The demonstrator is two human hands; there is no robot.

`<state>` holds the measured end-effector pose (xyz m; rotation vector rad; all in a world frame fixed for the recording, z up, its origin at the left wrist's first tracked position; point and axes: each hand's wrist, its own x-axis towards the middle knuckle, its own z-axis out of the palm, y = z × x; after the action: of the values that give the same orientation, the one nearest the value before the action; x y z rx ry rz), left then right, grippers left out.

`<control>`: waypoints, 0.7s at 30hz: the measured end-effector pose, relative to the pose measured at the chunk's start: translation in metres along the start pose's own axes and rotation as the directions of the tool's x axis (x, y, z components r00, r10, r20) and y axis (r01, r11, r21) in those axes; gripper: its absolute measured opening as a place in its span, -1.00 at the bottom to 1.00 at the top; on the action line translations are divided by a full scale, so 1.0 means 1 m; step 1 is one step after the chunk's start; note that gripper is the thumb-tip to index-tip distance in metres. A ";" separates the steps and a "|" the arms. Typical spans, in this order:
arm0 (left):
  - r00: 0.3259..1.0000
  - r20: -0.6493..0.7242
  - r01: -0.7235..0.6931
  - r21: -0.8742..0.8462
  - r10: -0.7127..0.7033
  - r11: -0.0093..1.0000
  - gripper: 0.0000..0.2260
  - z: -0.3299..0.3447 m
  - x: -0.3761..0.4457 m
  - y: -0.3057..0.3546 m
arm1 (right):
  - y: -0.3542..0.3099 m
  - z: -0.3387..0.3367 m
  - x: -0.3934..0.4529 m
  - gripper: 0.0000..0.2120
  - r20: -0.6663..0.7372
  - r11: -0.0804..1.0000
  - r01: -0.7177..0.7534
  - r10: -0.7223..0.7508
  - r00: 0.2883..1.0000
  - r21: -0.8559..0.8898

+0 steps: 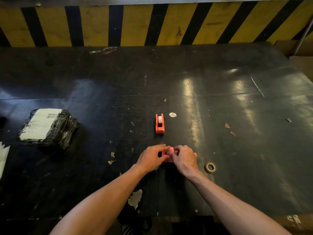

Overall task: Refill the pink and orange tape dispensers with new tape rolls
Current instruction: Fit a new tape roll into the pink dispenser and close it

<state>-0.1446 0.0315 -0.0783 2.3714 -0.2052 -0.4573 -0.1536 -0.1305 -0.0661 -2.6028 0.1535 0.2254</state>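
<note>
The pink tape dispenser [166,156] sits on the black table [220,99] in front of me, mostly covered by my hands. My left hand [152,158] grips its left side, thumb and fingers closed around it. My right hand [184,158] pinches at its top right, where a pale tape roll shows between my fingertips. The orange dispenser [159,124] stands farther back, apart from both hands, with a white tape roll seated in it. A brownish tape roll or empty core [210,167] lies flat to the right of my right hand.
A black plastic-wrapped parcel [48,127] with a white label lies at the left. A round white sticker [172,114] and scraps of paper dot the table. A yellow and black striped wall [135,24] runs along the back. Cardboard [301,50] stands at the far right.
</note>
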 end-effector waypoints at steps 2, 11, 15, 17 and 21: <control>1.000 -0.019 -0.013 0.002 0.013 1.000 -0.63 0.001 0.001 0.001 | 0.000 -0.001 -0.002 -0.73 -0.015 0.999 -0.006 0.006 1.000 0.034; 0.998 -0.071 0.005 0.021 -0.003 1.000 -0.68 0.005 0.005 0.005 | -0.015 -0.010 -0.008 -0.68 -0.030 0.984 -0.140 0.144 0.989 0.114; 0.994 -0.105 0.027 0.024 -0.024 0.999 -0.69 0.008 0.005 0.004 | -0.019 -0.011 -0.005 -0.69 -0.045 0.978 -0.182 0.187 0.981 0.099; 0.992 -0.121 0.026 0.008 -0.025 1.000 -0.71 0.010 0.004 0.004 | -0.020 -0.010 -0.004 -0.74 -0.037 0.977 -0.188 0.192 0.981 0.096; 0.992 -0.122 0.037 -0.020 -0.039 0.999 -0.70 0.011 0.003 0.004 | -0.017 -0.011 -0.003 -0.78 0.020 0.968 -0.219 0.218 0.976 0.125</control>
<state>-0.1456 0.0208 -0.0836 2.3805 -0.1002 -0.3287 -0.1529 -0.1214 -0.0480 -2.4568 0.4406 0.2912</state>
